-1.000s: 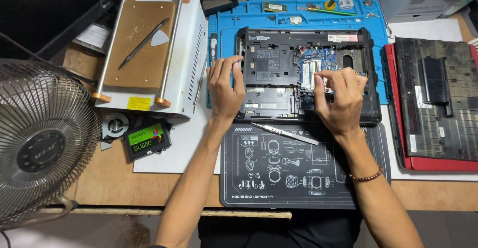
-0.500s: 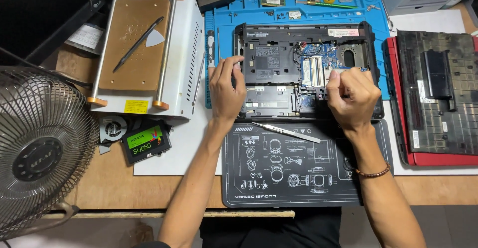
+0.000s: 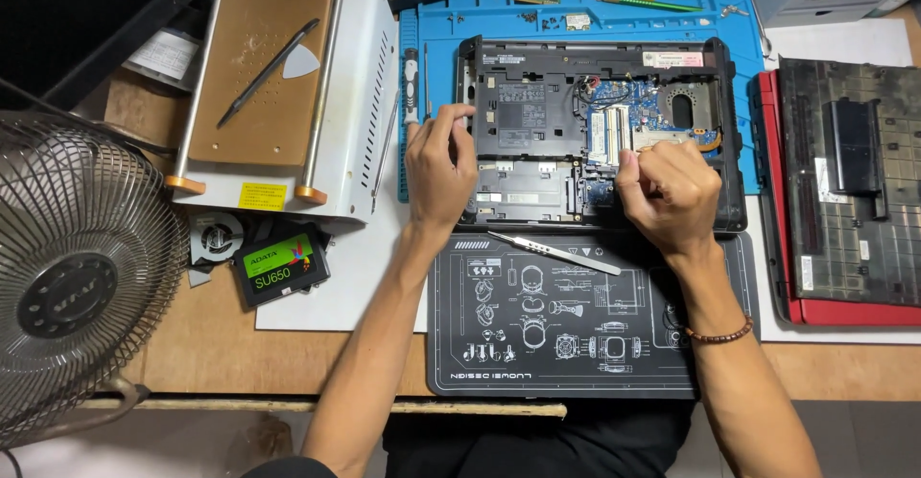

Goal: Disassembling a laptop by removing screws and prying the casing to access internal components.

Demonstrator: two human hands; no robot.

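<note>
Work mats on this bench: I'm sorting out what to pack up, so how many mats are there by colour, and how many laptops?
Blue mat: 1
Black mat: 1
Opened black laptop, with both hands on it: 1
Red laptop, at the far right: 1
Total: 4

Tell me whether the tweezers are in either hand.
No, the tweezers lie on the black mat, between the left hand and the right hand.
</note>
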